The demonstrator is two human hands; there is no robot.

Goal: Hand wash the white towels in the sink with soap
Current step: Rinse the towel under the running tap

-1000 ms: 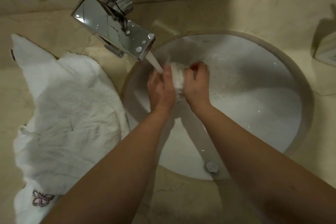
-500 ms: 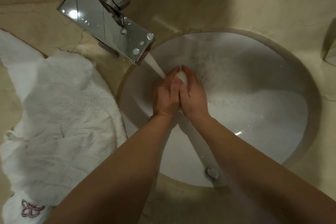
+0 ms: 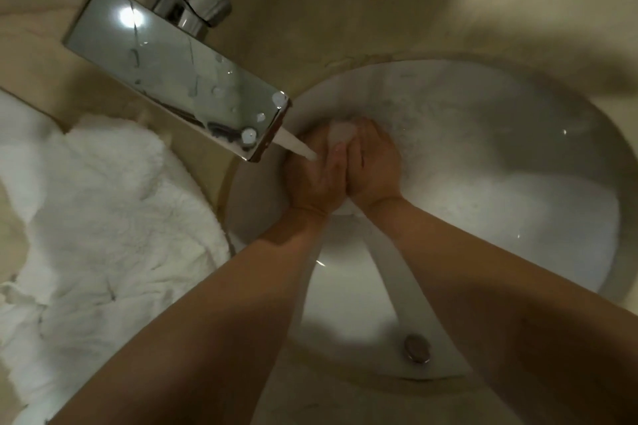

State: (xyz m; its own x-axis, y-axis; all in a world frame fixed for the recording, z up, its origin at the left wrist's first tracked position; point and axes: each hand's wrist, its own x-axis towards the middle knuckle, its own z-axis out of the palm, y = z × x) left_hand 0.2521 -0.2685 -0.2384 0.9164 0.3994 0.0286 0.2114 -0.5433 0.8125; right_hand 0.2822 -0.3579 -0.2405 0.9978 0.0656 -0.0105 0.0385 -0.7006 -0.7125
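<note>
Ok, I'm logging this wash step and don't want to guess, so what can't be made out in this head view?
- White object between the left hand and right hand: mostly covered by the fingers; soap or cloth, cannot tell.
- Towel on the counter: cut off by the left edge.
- Faucet handle: cropped at the top edge.
- Sink bottom near the hands: hidden by both forearms.

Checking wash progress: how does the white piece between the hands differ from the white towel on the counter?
The small white piece is squeezed between left hand and right hand over the sink, beside the faucet stream. The big towel lies spread, fluffy, untouched on the counter. Both are white.
</note>
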